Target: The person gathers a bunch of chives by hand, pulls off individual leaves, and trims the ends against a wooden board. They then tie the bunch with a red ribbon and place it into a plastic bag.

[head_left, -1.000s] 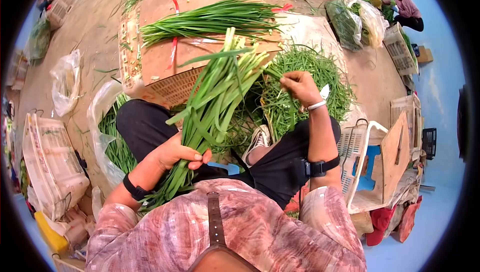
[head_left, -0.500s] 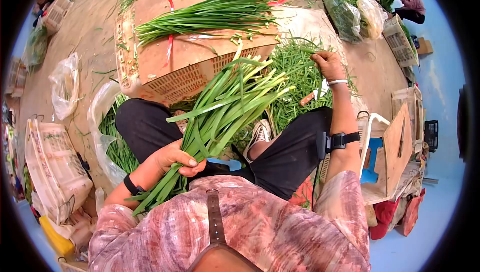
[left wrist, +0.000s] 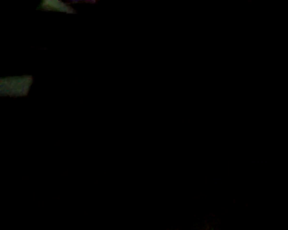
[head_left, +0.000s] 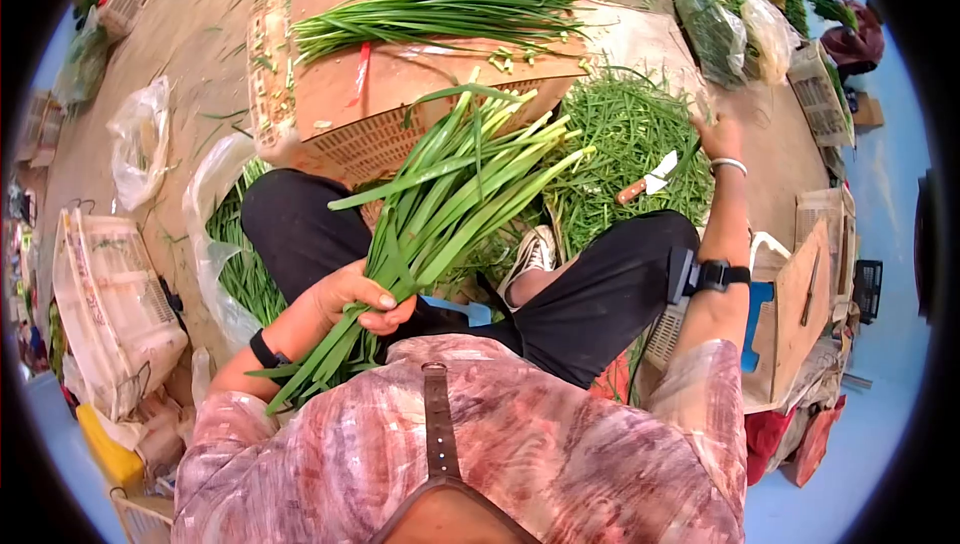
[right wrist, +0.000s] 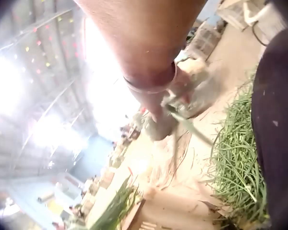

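Observation:
My left hand (head_left: 365, 302) grips a thick bunch of green stalks (head_left: 425, 209) near its leafy lower end, thumb across the front. Pale cut ends fan out up and to the right. Over the far right edge of a heap of loose leaves (head_left: 625, 129), my right hand (head_left: 722, 139) is stretched out and blurred. The right wrist view shows that hand (right wrist: 170, 103) with fingers apart and thin green strips (right wrist: 194, 129) at them. A knife with a wooden handle (head_left: 631, 192) lies on the heap. The left wrist view is almost black.
Beyond my knees an upturned crate with a board (head_left: 400, 74) bears a neat green bundle (head_left: 440, 12) and red ties. Plastic bags (head_left: 140, 139) and crates (head_left: 115, 304) stand around. At the upper right is another person (head_left: 855, 44).
My right hand has moved away from the bunch, out to the right past the heap, uncovering the knife. The left hand keeps its grip; the stalks' pale ends have spread out.

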Demonstrator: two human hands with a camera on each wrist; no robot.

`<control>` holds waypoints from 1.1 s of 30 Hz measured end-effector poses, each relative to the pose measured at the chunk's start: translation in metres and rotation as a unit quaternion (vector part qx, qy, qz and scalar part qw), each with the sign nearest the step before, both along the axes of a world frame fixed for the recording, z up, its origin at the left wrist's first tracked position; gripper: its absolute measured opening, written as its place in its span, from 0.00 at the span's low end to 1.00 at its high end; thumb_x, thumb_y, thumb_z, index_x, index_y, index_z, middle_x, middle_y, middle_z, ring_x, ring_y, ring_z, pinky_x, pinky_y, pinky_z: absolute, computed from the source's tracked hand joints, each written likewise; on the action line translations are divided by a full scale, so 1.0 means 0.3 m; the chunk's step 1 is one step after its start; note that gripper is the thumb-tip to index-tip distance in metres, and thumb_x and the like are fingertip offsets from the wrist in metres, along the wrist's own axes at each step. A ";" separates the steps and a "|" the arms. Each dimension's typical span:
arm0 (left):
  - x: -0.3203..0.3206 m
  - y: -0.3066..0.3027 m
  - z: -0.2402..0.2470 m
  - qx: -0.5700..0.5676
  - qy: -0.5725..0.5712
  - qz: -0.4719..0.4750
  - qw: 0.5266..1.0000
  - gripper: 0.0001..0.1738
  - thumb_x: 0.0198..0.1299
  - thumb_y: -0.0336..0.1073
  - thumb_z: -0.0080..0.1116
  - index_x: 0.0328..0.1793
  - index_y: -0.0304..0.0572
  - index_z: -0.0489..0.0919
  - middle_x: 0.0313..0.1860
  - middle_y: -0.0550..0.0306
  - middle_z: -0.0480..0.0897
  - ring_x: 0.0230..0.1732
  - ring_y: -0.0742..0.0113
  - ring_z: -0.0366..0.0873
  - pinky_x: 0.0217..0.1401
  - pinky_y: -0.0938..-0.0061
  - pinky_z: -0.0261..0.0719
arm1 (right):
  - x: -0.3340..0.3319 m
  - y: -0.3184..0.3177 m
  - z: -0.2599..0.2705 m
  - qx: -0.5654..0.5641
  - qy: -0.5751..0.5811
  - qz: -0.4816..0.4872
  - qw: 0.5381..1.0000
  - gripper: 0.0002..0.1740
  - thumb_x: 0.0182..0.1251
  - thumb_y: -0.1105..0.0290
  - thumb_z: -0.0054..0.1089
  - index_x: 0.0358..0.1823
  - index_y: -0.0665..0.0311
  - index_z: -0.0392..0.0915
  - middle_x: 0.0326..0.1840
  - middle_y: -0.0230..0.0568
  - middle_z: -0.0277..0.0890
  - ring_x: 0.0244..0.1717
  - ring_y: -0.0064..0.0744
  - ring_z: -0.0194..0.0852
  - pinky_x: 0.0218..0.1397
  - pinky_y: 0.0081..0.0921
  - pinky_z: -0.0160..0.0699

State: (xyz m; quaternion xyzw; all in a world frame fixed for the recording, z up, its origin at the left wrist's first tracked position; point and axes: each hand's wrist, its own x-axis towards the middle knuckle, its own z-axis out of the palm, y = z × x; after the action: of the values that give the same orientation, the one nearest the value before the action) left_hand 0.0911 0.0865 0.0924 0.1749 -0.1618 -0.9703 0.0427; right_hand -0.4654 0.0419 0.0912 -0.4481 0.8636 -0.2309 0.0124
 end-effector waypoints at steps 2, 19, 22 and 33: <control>-0.008 -0.004 -0.001 0.003 -0.005 0.011 1.000 0.14 0.47 0.31 0.59 0.32 0.23 0.72 0.20 0.52 0.71 0.11 0.78 0.61 0.13 0.82 0.56 | 0.156 -0.002 0.099 0.213 0.164 0.063 0.961 0.31 0.50 0.57 0.67 0.46 0.76 0.69 0.43 0.60 0.75 0.44 0.56 0.74 0.47 0.42 0.73; -0.011 -0.013 -0.021 -0.009 0.006 0.044 0.999 0.24 0.45 0.31 0.62 0.48 0.24 0.70 0.33 0.35 0.78 0.15 0.69 0.70 0.18 0.77 0.67 | 0.484 0.041 0.076 -0.181 0.041 0.275 0.943 0.05 0.59 0.76 0.55 0.36 0.61 0.76 0.31 0.44 0.77 0.29 0.45 0.76 0.30 0.33 0.75; 0.003 -0.010 -0.009 -0.062 -0.037 0.023 0.997 0.25 0.42 0.32 0.64 0.45 0.20 0.72 0.28 0.36 0.78 0.12 0.70 0.69 0.15 0.79 0.64 | 0.276 0.030 0.067 0.139 0.209 -0.024 0.968 0.10 0.59 0.66 0.55 0.37 0.64 0.74 0.32 0.49 0.77 0.35 0.51 0.76 0.38 0.43 0.74; -0.031 -0.023 0.050 -0.148 -0.073 -0.031 0.986 0.19 0.41 0.31 0.66 0.37 0.23 0.74 0.27 0.39 0.78 0.14 0.71 0.69 0.14 0.80 0.65 | 0.773 -0.022 0.050 -0.099 -0.055 0.504 0.856 0.15 0.48 0.66 0.66 0.38 0.61 0.78 0.38 0.41 0.75 0.44 0.44 0.72 0.51 0.39 0.68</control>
State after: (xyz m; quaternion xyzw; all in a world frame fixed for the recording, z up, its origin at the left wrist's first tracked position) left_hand 0.0817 0.0795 0.1075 0.2321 -0.3112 -0.9212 0.0264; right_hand -0.2336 0.0352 0.1061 -0.8073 0.4902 -0.3014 0.1306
